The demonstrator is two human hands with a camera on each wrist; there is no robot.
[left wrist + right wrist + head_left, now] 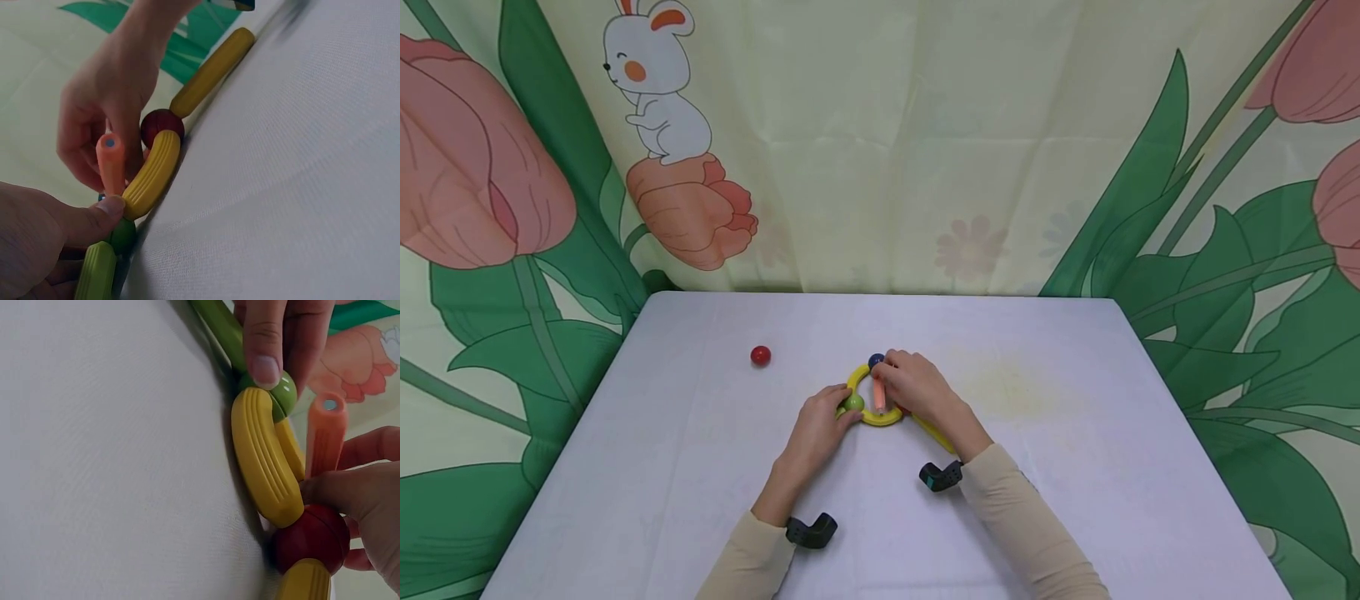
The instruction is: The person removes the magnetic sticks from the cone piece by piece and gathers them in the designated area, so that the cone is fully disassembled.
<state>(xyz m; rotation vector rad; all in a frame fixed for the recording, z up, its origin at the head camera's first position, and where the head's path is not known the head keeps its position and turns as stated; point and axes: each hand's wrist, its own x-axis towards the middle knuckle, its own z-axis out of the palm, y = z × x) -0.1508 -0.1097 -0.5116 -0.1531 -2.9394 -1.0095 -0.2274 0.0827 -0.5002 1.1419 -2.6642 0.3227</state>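
Note:
My left hand (816,425) pinches a green ball (853,402), its thumb on top; a light green stick (97,272) joins that ball. My right hand (921,390) grips an orange stick (879,395) near its far end, by a dark blue ball (876,361) partly covered by the fingers. The orange stick's near end, with a small round metal spot, is free. Two curved yellow sticks, a near one (262,459) and a far one (857,377), meet the green ball. The near one runs to a dark red ball (312,540), from which a straight yellow stick (212,72) extends.
A loose red ball (761,356) lies on the white-covered table (662,467), back left of the hands. Behind the table hangs a curtain (865,150) printed with tulips and a rabbit. Black wrist cameras (811,531) sit at both cuffs.

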